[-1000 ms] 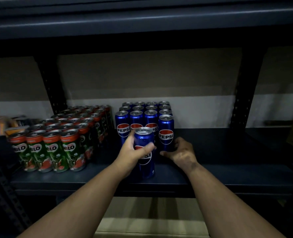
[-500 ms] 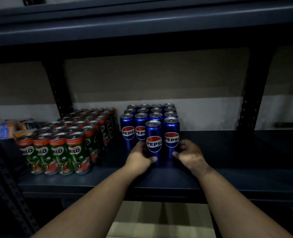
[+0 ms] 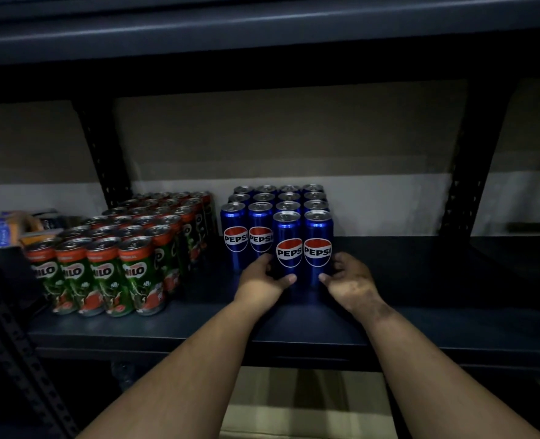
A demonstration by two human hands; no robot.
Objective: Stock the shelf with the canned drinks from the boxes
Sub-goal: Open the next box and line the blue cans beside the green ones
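Dark shelf point(image 3: 420, 315) carries Pepsi cans point(image 3: 289, 245) beside Milo cans point(image 3: 104, 274).

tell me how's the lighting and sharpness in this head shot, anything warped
Head view: dim overall, upper shelf nearly black; Pepsi cans lit and sharp, glints on their tops; Milo cans slightly soft; wide-angle bends the uprights outward.

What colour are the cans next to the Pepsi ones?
Green with orange-red tops, the Milo cans, seen in the head view.

Fourteen Pepsi cans point(image 3: 289, 245), two hands point(image 3: 262, 282).
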